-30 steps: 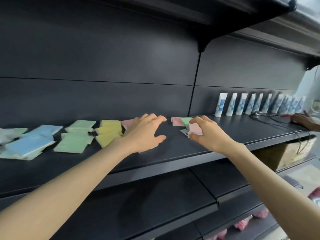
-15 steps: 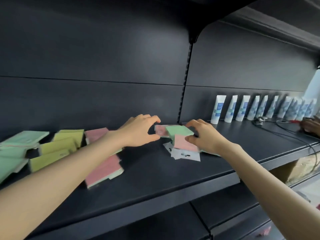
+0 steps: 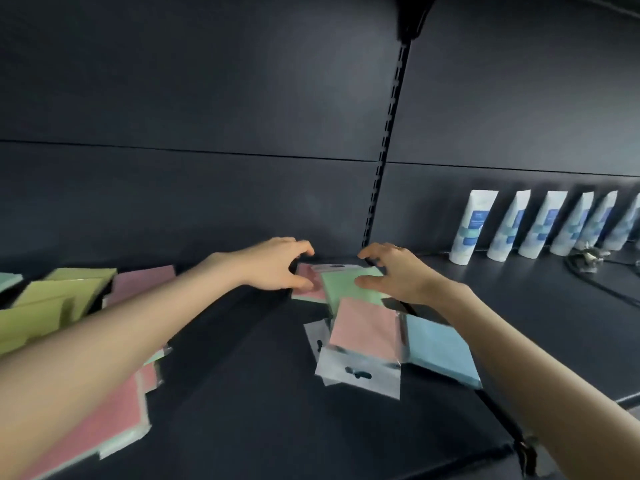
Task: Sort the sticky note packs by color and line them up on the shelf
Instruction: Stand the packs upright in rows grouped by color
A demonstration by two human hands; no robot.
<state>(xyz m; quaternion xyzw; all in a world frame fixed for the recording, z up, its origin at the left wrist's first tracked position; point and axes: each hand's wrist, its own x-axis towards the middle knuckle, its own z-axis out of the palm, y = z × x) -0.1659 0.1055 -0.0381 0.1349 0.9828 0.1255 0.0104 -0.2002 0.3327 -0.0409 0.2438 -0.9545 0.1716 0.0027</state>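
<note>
A small heap of sticky note packs lies mid-shelf on the dark shelf (image 3: 249, 393). My left hand (image 3: 277, 265) curls over a pink pack (image 3: 310, 284) at the back of the heap, thumb at its near edge and fingers over its far edge. My right hand (image 3: 394, 271) arches over a green pack (image 3: 346, 289) beside it, thumb pressed on top and fingers at the far edge. In front lie another pink pack (image 3: 363, 330) and a blue pack (image 3: 440, 351). Sorted yellow packs (image 3: 52, 299) and pink packs (image 3: 145, 282) sit to the left.
A row of white and blue tubes (image 3: 474, 226) stands along the back panel at the right, with a black cable (image 3: 588, 282) lying in front of them. More pink packs (image 3: 86, 427) lie under my left forearm near the shelf's front edge.
My right hand has let go of the pink pack, which now lies at the front of the heap, and moved back onto the green pack. My left hand has closed in on the rear pink pack.
</note>
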